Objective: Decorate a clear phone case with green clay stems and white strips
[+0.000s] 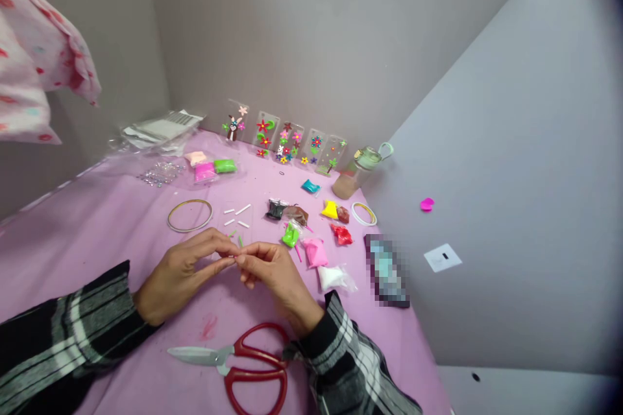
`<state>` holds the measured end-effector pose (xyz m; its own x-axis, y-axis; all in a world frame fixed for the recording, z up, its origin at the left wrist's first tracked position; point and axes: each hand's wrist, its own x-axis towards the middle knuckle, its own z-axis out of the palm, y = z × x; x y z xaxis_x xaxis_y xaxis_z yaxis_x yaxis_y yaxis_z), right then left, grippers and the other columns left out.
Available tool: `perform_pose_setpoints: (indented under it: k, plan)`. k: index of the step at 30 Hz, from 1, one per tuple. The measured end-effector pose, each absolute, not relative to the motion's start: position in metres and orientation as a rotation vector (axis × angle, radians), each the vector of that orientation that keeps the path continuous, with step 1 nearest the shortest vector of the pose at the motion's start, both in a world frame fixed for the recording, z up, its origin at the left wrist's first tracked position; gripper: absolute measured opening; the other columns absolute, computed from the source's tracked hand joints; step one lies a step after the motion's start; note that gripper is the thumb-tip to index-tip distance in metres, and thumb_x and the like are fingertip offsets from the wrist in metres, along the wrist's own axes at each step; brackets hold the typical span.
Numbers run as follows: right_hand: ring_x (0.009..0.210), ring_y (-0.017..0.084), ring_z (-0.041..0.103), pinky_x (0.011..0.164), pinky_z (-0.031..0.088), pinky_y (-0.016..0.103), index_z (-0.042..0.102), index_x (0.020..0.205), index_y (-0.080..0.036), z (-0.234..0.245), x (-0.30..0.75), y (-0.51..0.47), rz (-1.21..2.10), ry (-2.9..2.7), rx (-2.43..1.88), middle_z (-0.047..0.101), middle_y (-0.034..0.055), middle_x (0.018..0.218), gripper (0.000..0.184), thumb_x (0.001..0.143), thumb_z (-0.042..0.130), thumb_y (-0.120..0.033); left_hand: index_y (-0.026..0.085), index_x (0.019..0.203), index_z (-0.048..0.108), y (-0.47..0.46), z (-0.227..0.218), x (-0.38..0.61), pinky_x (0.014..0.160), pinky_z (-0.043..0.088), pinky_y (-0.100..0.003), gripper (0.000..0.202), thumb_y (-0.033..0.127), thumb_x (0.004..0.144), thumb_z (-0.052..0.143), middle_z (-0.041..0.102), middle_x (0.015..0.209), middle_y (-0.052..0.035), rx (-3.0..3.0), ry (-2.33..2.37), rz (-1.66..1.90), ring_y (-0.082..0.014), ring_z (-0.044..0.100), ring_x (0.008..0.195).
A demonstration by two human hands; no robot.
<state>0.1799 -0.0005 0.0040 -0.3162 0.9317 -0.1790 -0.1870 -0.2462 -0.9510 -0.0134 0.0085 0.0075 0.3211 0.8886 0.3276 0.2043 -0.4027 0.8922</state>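
Above the pink cloth, my left hand (187, 269) and my right hand (277, 279) meet at the fingertips. Both pinch at the same spot, where a tiny reddish bit shows; its kind is too small to make out. Just behind the fingers lies a clear sheet with several short white strips (243, 209) and a few green ones. Red-handled scissors (224, 358) rest below the hands, blades partly apart and pointing left. Right of my right hand are soft clay-like packets: pink (315, 253), white (332, 278), bright green (291, 234) and red (342, 235).
Bangles lie left (190, 216) and right (364, 214). Farther back are black (276, 209), yellow (329, 209) and blue (310, 187) packets. Clear panels with flower decorations (290, 142) lean on the wall beside a tilted glass jar (357, 172). A blurred-out phone-like object (388, 270) lies right.
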Motion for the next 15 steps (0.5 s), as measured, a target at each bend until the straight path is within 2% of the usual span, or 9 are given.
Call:
perform_pose_setpoints:
  k: [8,15]
  plan:
    - [0.049,0.009,0.047,0.051,0.034,0.024,0.075,0.077,-0.017,0.0031,0.1808,-0.0009,1.648,-1.157,-1.128,0.061,-0.0037,0.057,0.03,0.073,0.082,-0.046,0.028,0.093,0.076,0.0086,0.0034,-0.0152,0.081,0.051,-0.026,0.01,0.029,0.095,0.066,0.075,0.088,-0.0006,2.044,0.96,1.157,-0.0194,0.07,0.086]
    - [0.047,0.008,0.044,0.049,0.031,0.023,0.069,0.072,-0.018,-0.0006,0.1785,0.0001,1.588,-1.19,-1.217,0.056,-0.0059,0.054,0.016,0.073,0.074,-0.033,0.027,0.092,0.071,0.0064,0.0013,-0.0147,0.082,0.048,-0.028,0.01,0.03,0.095,0.062,0.071,0.09,-0.001,2.091,0.984,1.068,-0.02,0.066,0.088]
